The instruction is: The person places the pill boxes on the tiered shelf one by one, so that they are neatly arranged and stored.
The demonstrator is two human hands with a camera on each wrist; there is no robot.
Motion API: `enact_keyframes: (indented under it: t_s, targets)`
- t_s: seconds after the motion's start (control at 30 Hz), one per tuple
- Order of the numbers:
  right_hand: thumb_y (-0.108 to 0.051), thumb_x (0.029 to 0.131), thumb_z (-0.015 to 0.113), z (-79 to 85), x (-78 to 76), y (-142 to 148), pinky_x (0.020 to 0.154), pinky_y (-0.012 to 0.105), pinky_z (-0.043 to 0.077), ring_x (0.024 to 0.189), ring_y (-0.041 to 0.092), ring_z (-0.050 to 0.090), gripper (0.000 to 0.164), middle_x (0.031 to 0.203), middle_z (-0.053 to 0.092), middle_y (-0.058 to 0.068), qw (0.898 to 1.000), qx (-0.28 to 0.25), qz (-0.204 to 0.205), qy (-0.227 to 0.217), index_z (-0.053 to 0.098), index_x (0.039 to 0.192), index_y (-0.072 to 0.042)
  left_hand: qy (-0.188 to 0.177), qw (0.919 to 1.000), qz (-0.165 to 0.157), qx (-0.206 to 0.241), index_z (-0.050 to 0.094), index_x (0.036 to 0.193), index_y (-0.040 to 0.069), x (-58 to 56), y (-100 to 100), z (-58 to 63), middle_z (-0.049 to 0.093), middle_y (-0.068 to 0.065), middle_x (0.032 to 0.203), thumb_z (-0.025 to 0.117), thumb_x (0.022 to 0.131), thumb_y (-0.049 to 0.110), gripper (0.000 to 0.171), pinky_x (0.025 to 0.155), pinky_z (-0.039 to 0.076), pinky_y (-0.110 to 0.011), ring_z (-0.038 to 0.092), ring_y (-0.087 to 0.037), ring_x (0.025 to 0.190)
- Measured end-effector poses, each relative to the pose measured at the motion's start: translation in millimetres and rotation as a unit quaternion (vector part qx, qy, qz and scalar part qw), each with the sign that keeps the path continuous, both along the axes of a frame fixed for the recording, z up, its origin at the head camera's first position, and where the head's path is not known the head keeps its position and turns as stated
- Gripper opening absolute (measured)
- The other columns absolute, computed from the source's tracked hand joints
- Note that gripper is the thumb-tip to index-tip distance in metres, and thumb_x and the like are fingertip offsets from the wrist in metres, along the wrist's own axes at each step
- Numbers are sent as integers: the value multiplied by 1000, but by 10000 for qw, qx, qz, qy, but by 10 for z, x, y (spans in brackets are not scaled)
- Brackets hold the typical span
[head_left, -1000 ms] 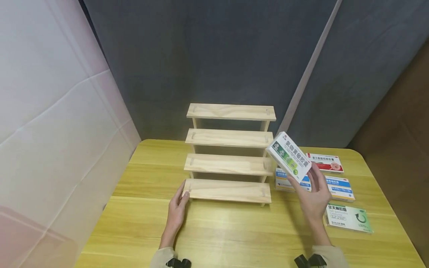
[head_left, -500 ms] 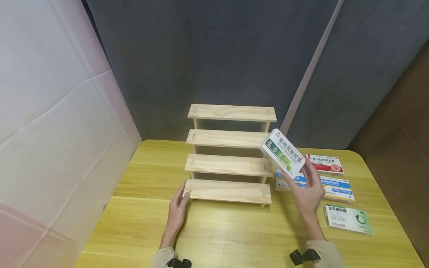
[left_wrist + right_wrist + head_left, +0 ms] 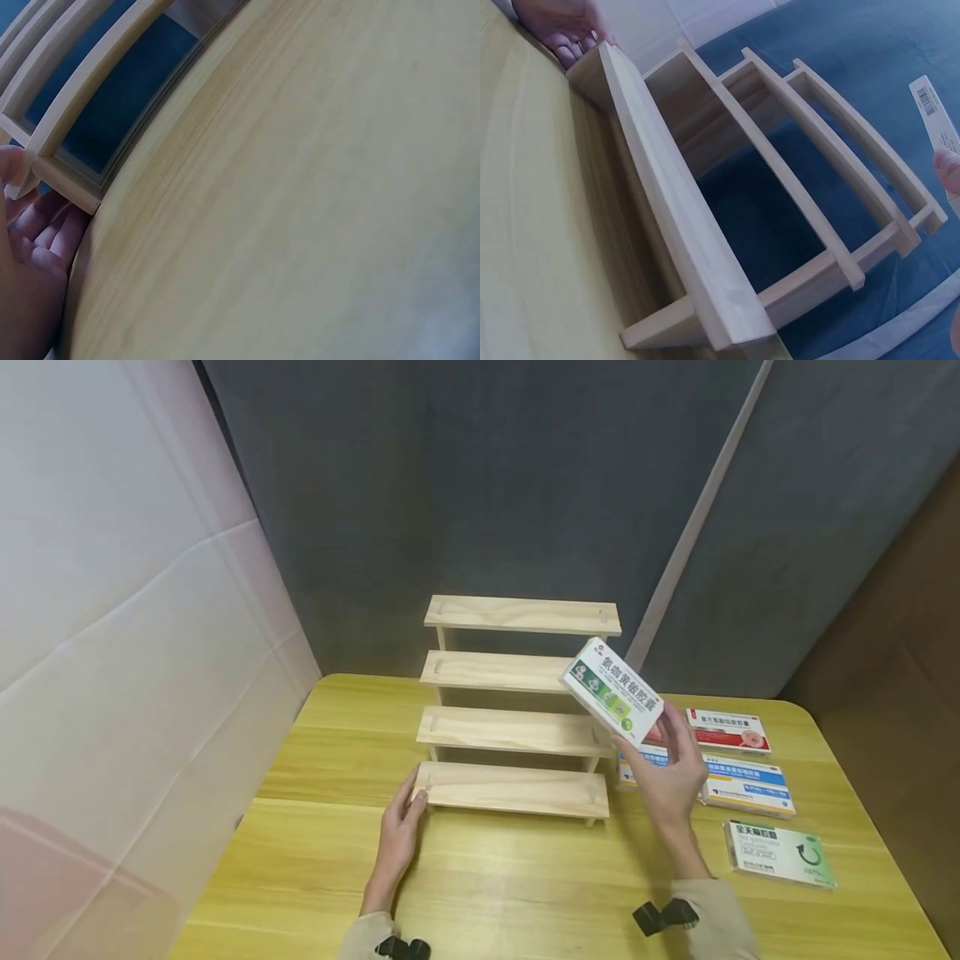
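Observation:
My right hand [image 3: 670,781] pinches a white-and-green medicine box [image 3: 609,687] by its lower right end. Tilted, the box hangs in the air in front of the right ends of the upper boards of a wooden step shelf [image 3: 512,790]. In the right wrist view, a narrow side of the box [image 3: 930,109] with a barcode shows at the right edge, partly cut off. My left hand [image 3: 397,843] grips the left end of the lowest board, thumb on top. The left wrist view shows its fingers [image 3: 56,225] against the shelf's side piece.
Right of the shelf lie a red-and-white medicine box [image 3: 727,732], blue-and-white boxes [image 3: 748,787] partly behind my right hand, and a green-and-white box [image 3: 780,853]. A dark curtain [image 3: 450,477] hangs behind the wooden table [image 3: 315,827]; a pale cloth wall [image 3: 150,568] stands left.
My right hand has moved left and slightly up with the medicine box, bringing it in front of the shelf's right side. The left hand keeps its hold on the lowest board.

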State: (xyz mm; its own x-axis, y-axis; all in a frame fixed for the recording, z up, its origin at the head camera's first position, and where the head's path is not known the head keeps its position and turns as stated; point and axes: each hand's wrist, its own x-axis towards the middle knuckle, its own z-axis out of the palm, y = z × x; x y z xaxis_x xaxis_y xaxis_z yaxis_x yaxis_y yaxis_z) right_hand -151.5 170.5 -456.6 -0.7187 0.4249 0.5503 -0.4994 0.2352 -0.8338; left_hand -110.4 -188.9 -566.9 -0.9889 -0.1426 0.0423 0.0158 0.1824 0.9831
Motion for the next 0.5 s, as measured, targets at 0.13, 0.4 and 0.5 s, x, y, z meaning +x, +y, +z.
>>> enact_keyframes:
  t_s: [0.13,0.4,0.5]
  targets:
    - [15,66,87,44,-44,-55,109,29,50,128,19,62,80,135,61,16,9999,118,1,-12,57,140,3,29,10000,36,-39,38,157,15,-4,6,-17,49,-17,154,45,110,28,50,100,43,-10,54,-34,133]
    - [10,68,89,134,-133,-181,108,24,49,129,25,60,82,135,59,18,9997,241,62,-60,55,142,1,9,10000,68,-60,39,157,16,8,0,-13,51,-16,152,45,110,28,49,100,42,-9,55,-32,133]
    - [8,69,89,177,-155,-228,107,20,48,131,26,58,83,139,58,15,9995,163,146,-245,54,144,-1,15,10000,32,-16,39,157,15,7,0,-7,49,-16,154,46,109,28,50,101,41,-9,54,-32,134]
